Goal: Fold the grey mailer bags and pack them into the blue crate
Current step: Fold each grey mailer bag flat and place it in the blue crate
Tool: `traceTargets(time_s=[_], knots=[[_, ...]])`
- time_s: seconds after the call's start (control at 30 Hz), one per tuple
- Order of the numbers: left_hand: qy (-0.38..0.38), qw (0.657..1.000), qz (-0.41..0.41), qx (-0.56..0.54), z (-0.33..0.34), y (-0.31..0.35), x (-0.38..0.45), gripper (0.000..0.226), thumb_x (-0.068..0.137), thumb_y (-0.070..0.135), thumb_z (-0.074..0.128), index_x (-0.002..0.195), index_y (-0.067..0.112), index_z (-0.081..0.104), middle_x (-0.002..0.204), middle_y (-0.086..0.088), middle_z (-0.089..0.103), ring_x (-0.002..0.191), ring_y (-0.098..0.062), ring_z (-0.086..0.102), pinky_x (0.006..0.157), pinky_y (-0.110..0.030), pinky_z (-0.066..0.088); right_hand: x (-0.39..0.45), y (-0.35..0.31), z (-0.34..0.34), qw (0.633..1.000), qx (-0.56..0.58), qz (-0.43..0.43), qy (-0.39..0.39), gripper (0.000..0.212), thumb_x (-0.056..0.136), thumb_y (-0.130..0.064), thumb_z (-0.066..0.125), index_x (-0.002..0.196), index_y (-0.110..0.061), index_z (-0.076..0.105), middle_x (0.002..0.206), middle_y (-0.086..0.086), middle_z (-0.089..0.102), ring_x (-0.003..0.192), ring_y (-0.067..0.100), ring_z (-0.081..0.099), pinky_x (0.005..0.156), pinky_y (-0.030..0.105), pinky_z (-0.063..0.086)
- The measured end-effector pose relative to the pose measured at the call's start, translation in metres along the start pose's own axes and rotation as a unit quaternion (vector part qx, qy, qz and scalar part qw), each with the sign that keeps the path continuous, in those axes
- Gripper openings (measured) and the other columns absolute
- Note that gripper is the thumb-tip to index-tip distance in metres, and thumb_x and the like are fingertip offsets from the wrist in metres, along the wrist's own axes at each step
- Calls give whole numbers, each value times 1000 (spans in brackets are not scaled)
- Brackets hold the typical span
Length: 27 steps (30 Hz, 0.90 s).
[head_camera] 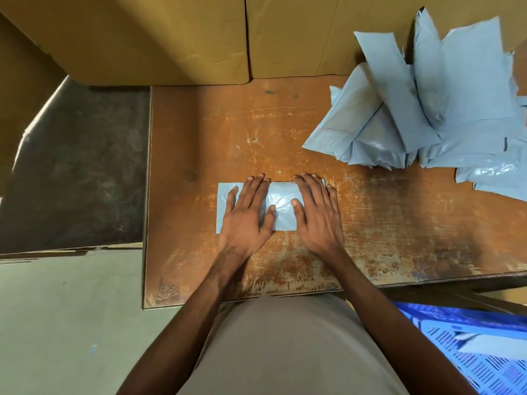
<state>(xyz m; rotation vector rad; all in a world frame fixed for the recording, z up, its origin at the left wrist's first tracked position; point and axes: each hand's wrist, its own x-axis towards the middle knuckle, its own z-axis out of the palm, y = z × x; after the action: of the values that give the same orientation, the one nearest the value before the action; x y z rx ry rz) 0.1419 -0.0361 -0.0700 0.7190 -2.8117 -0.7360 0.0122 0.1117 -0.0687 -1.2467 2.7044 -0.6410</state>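
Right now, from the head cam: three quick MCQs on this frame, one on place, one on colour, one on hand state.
1. Where is the pile of unfolded mailer bags?
A. far right of the table
B. on the floor
C. inside the crate

2. What colour is the crate?
A. green
B. blue
C. red

3. What are the left hand and right hand doing?
A. lifting a bag
B. hanging idle
C. pressing flat on the folded mailer bag

Answers:
1 A, the pile lies on the wooden table at its far right.
2 B, its slotted wall is blue.
3 C, straight fingers of both hands lie on the bag.
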Motion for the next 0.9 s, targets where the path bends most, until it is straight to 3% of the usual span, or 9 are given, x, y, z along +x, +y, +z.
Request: traceTargets(time_s=[0.2,0.33,0.43,0.57,0.67,0.73,0.8,0.9], knots=[[4,1000,7,-24,-2,0,-3,60,105,42,40,160,20,32,170,3,24,159,-13,11,129,-43,4,-3,0,-4,999,46,-1,13,55,101,-20,39,155,-16,39,162,2,38,158,19,17,125,54,19],[20,998,31,-41,-8,-1,-6,59,99,39,50,153,16,42,167,0,32,158,-15,14,127,-55,7,-5,2,-13,997,60,-35,18,55,93,-23,49,148,-15,51,152,2,47,159,22,16,125,55,19],[22,997,37,-63,-23,1,-9,58,90,33,57,145,15,49,160,-5,43,155,-23,25,127,-55,8,-4,3,-30,996,69,-64,6,54,89,-24,61,143,-17,57,145,2,53,157,24,22,123,57,24],[52,997,62,-15,-57,10,-7,43,80,26,61,120,12,57,118,-6,65,119,-28,59,126,-56,11,1,-12,-65,991,81,-100,21,52,81,-6,78,131,-13,67,126,6,61,151,26,32,122,53,27],[111,987,109,28,-78,13,-4,45,76,21,64,119,10,61,109,-4,63,109,-24,55,125,-57,14,1,-22,-78,982,55,-153,100,45,79,0,75,121,-12,71,113,7,61,141,29,46,120,53,31],[141,981,110,72,-81,14,-8,45,78,18,66,122,10,64,109,-4,63,109,-24,53,125,-58,17,-4,-27,-70,979,37,-143,138,47,74,5,75,118,-12,73,108,8,61,122,32,57,112,45,39],[124,983,89,97,-72,11,-17,39,78,18,67,117,14,68,111,-5,64,113,-27,55,123,-60,19,-16,-29,-52,984,20,-115,133,53,69,7,80,117,-12,73,108,7,61,111,30,57,102,42,46],[53,994,51,84,-49,-2,-42,38,71,32,63,106,20,72,113,-7,66,125,-29,56,125,-58,13,-41,-21,-28,990,-2,-121,70,42,80,-19,82,121,-17,72,125,7,61,138,26,47,118,57,35]])
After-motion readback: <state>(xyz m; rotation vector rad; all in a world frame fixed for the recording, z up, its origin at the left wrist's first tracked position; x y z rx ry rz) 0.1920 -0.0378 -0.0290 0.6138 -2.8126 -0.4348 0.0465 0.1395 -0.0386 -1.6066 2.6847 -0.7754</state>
